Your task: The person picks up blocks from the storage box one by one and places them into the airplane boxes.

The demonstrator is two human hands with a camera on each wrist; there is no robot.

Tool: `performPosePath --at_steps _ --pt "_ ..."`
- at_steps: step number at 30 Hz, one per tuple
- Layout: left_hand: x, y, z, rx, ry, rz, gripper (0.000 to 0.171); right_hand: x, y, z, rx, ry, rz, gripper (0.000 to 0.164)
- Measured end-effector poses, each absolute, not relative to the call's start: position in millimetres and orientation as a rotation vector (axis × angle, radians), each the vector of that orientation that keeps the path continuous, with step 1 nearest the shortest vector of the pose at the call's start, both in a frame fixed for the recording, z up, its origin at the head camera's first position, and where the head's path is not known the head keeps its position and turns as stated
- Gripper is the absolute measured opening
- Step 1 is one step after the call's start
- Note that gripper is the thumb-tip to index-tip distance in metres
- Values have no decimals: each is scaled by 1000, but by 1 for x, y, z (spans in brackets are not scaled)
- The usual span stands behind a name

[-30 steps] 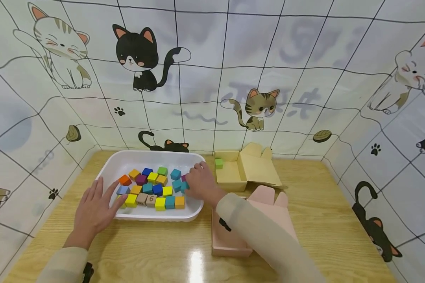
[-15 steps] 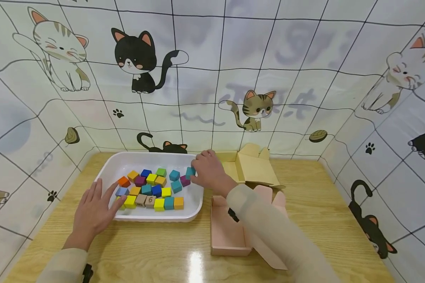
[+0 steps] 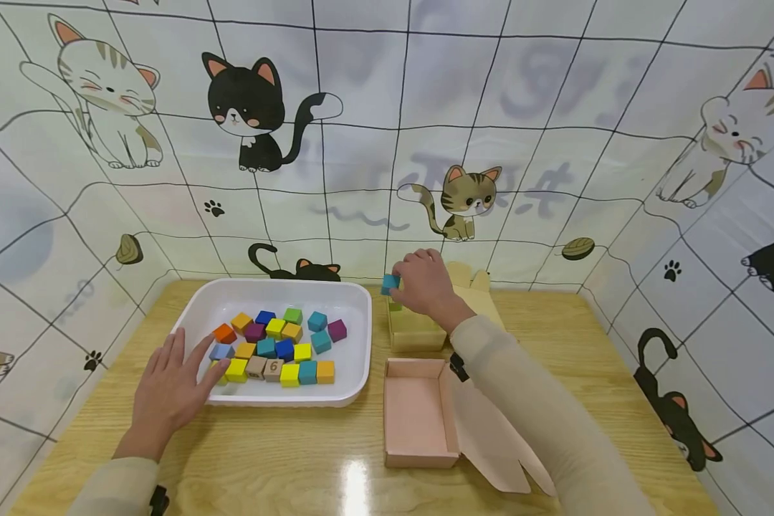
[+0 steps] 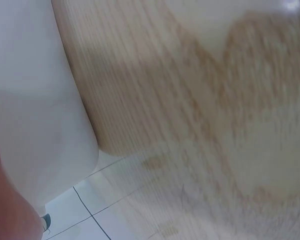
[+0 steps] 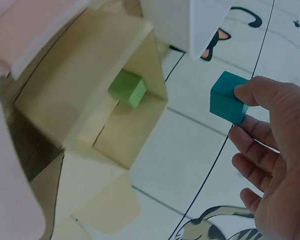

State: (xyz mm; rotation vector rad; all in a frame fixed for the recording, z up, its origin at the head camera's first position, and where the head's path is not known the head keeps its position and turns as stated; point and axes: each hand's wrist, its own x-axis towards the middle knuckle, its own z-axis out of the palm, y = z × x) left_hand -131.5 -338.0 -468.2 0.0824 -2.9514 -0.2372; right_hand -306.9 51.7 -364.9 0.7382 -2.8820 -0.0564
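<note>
Thumb and fingers of my right hand (image 3: 426, 282) pinch a teal cube (image 5: 229, 97) above the back left of the open yellow box (image 3: 416, 337). Inside that box lies a green cube (image 5: 128, 88), clearest in the right wrist view. My left hand (image 3: 173, 387) rests with spread fingers on the left front rim of the white tray (image 3: 284, 398). Its fingertips are close to an orange-red cube (image 3: 224, 333) and a light blue cube (image 3: 222, 352). In the left wrist view only part of that hand (image 4: 10, 210) shows beside the tray's outer wall.
Several coloured cubes lie in the tray, including a purple cube (image 3: 337, 330) and a wooden cube marked 6 (image 3: 273, 370). An open pink box (image 3: 419, 412) stands in front of the yellow one, its lid spread right under my right forearm. A cat-print sheet (image 3: 361, 143) walls the table's back.
My right hand has lifted the teal cube out of the tray's right side and carried it right and back, over the yellow box. The left hand has stayed on the rim.
</note>
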Motion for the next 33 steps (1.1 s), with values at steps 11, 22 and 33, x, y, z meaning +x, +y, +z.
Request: performPosePath --at_steps 11,22,33 --pt "-132 -340 -468 85 -2939 -232 67 -334 73 -385 696 -2945 -297 24" --pt "-132 -340 -468 114 -2940 -220 68 -358 72 -421 715 -2984 -439 19" --pt "-132 -337 -468 123 -2950 -231 68 -365 69 -435 686 -3030 -465 9"
